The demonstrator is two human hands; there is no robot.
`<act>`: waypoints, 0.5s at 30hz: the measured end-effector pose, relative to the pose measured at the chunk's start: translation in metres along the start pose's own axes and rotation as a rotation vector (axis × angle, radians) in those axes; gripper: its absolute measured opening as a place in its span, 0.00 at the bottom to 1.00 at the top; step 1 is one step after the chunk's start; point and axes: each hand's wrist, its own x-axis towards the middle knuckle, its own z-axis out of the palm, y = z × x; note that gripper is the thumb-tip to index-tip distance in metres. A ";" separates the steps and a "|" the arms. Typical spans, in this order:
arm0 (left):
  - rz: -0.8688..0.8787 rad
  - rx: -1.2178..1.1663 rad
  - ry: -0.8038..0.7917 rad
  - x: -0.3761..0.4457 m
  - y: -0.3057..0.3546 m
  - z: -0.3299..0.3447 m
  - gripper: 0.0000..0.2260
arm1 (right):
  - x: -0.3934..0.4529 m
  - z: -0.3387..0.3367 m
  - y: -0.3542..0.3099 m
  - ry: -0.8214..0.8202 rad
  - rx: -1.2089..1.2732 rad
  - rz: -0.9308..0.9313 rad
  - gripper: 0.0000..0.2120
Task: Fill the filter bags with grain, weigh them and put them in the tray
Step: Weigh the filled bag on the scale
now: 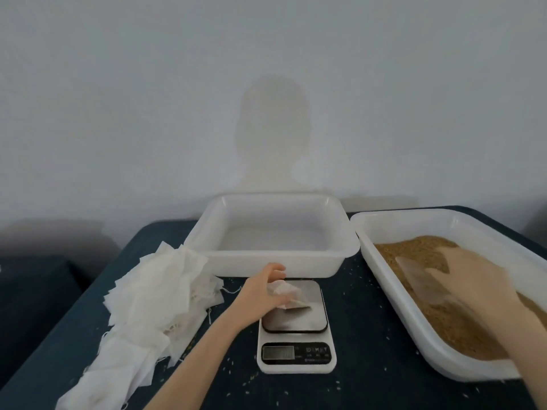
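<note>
The bag (288, 295) lies on the steel plate of the scale (296, 324), toward its far-left corner, with the left hand (263, 291) pinching its open neck between thumb and fingers; the lower part of the bag looks tan, which suggests some grain already inside, though the amount cannot be read. The scale display is too blurred to read. Judged from this layout, the step in hand is filling and weighing the first bag: the tray (275, 232) just beyond the scale shows no bags. The right hand (473, 279) is in the grain bin (426, 347) at the right, over the grain (414, 247), and is smeared by motion; a pale flat shape beneath it may be a scoop or another bag, and whether the fingers grip it cannot be told. The next move calls for bringing grain across from the bin to the mouth of the bag, so the left hand must hold the neck open and upright over the plate, without pressing down, or the reading will be false. The left forearm runs from the near edge diagonally up to the scale, wrist slightly bent, index finger raised clear of the bag. A stack of empty bags (154, 294) lies at the left, just beside the left hand. Loose kernels are scattered on the dark cloth (370, 335) around the scale.
</note>
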 end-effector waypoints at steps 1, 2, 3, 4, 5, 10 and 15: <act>-0.003 -0.003 -0.013 -0.002 -0.003 -0.004 0.25 | -0.007 -0.008 -0.018 0.068 0.116 -0.049 0.23; -0.002 0.009 -0.031 -0.004 -0.006 -0.007 0.26 | -0.014 -0.015 -0.036 0.119 0.238 -0.120 0.20; 0.001 0.020 -0.050 -0.007 -0.009 -0.010 0.26 | -0.022 -0.019 -0.054 0.143 0.339 -0.203 0.16; 0.005 0.024 -0.063 -0.009 -0.013 -0.013 0.26 | -0.030 -0.021 -0.072 0.138 0.410 -0.277 0.13; 0.008 0.023 -0.070 -0.011 -0.015 -0.014 0.26 | -0.037 -0.020 -0.089 0.114 0.455 -0.338 0.11; 0.016 0.048 -0.076 -0.020 -0.027 -0.019 0.24 | -0.055 0.017 -0.139 0.001 0.533 -0.469 0.09; 0.007 -0.009 0.002 -0.027 -0.033 -0.025 0.19 | -0.053 0.054 -0.143 -0.044 0.579 -0.416 0.09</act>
